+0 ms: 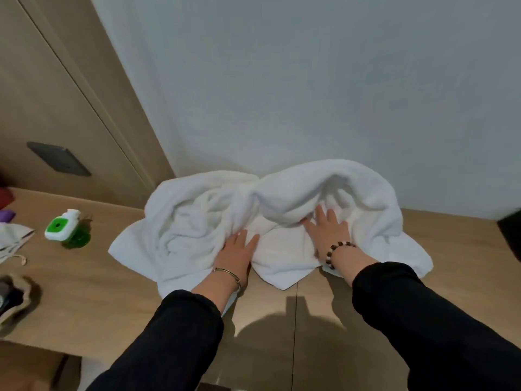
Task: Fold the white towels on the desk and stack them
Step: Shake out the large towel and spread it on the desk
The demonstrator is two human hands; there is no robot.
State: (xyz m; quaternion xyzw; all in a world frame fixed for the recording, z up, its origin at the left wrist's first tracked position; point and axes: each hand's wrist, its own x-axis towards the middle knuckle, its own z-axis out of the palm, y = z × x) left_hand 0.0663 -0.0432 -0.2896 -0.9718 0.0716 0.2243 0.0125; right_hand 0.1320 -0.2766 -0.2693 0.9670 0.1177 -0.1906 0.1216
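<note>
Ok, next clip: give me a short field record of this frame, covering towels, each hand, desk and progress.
towels: white towels crumpled in a heap on the desk, against the wall
left hand: flat on the towels, fingers straight
right hand: flat on the towels, fingers spread
other: green bottle on the desk at left
progress: nothing folded or stacked yet
</note>
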